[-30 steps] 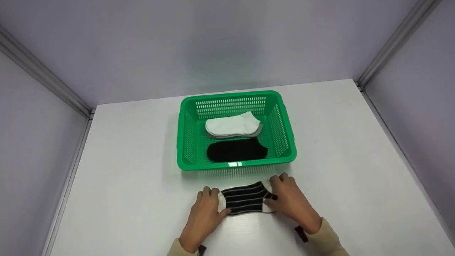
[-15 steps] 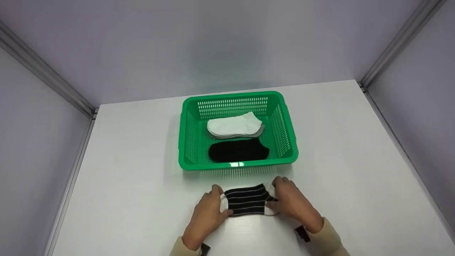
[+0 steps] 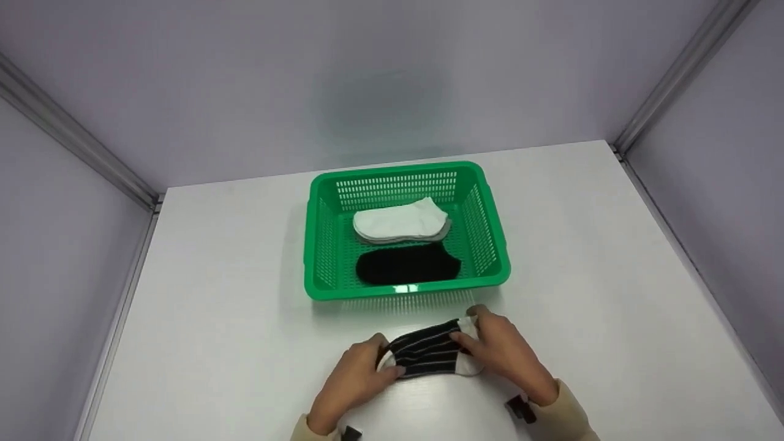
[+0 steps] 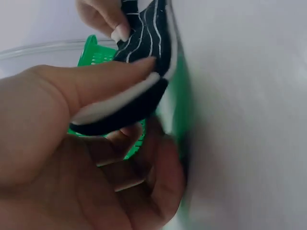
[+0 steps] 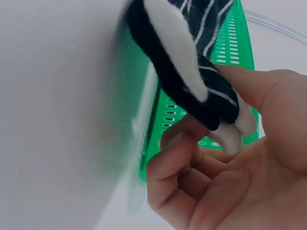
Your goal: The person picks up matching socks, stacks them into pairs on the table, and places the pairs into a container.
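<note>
Between the two hands is a black sock with thin white stripes and white ends (image 3: 425, 352), in front of the basket. My left hand (image 3: 355, 376) pinches its left white end, thumb on top and fingers beneath, as the left wrist view shows. At the other end my right hand (image 3: 505, 349) grips the sock (image 5: 177, 52) between thumb and fingers; there the layers look bunched together. Both wrist views show the sock raised off the table. A green plastic basket (image 3: 408, 293) stands just beyond, holding a white sock pair (image 3: 401, 222) with grey under it and a black sock pair (image 3: 407, 263).
The white table (image 3: 226, 294) runs to a grey back wall (image 3: 392, 79) and side walls. Inside the basket, the white and black socks lie flat, side by side, the black nearer the front rim.
Lying flat before, the striped sock is now lifted and slightly bent. My right thumb has moved left onto the striped part, and both hands hold the ends more firmly.
</note>
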A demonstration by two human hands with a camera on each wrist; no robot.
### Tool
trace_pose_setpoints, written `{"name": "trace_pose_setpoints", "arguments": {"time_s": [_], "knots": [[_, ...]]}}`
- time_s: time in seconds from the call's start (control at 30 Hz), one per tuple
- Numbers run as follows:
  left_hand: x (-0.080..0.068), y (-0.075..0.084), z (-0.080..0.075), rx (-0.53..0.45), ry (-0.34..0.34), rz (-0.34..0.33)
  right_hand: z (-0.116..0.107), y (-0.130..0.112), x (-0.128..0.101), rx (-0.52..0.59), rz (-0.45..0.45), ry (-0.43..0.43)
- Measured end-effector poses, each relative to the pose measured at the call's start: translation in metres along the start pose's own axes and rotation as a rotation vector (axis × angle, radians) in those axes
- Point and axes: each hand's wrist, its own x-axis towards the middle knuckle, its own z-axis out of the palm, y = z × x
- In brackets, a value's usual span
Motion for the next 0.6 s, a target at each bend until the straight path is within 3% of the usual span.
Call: {"name": "trace_pose_setpoints", "arguments": {"time_s": [0.27, 0.47, 0.6], "knots": [[-0.002, -0.006, -0.012, -0.332, -0.030, 0.028, -0.006, 0.002, -0.001, 0.141, -0.058, 0.035], [-0.002, -0.005, -0.018, -0.383, 0.019, 0.009, -0.006, 0.004, -0.002, 0.199, -0.066, 0.045], [-0.002, -0.005, -0.021, -0.465, -0.005, -0.001, -0.007, 0.003, -0.004, 0.238, -0.067, 0.065]]}}
